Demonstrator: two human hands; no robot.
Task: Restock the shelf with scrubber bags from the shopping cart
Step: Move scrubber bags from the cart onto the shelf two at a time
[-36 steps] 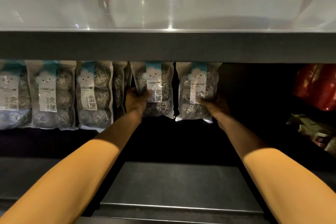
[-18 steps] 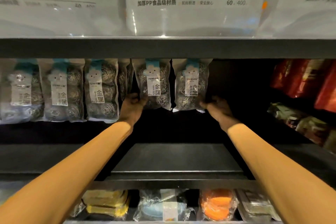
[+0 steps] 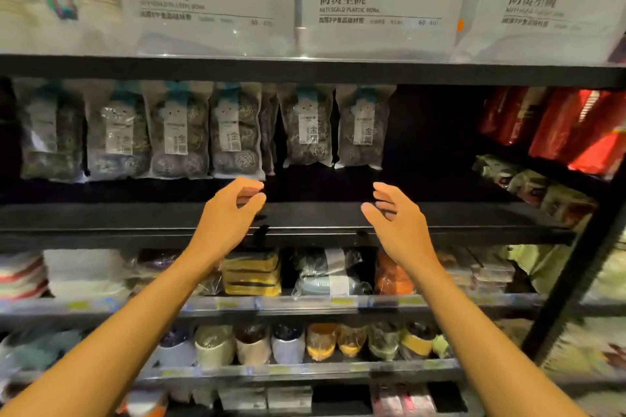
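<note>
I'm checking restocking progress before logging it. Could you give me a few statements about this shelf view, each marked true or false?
1. The left hand and right hand hold nothing. True.
2. The scrubber bags sit on the topmost shelf in view. False: they are one shelf below the white bowl packs.
3. A dark gap lies right of the rightmost scrubber bag. True.
4. The red packs are left of the scrubber bags. False: they are on the right.

Both forearms stretch forward, left hand [image 3: 230, 217] and right hand [image 3: 396, 223] hovering empty just before the shelf [image 3: 135, 218], fingers loosely curled, palms facing inward.
</note>
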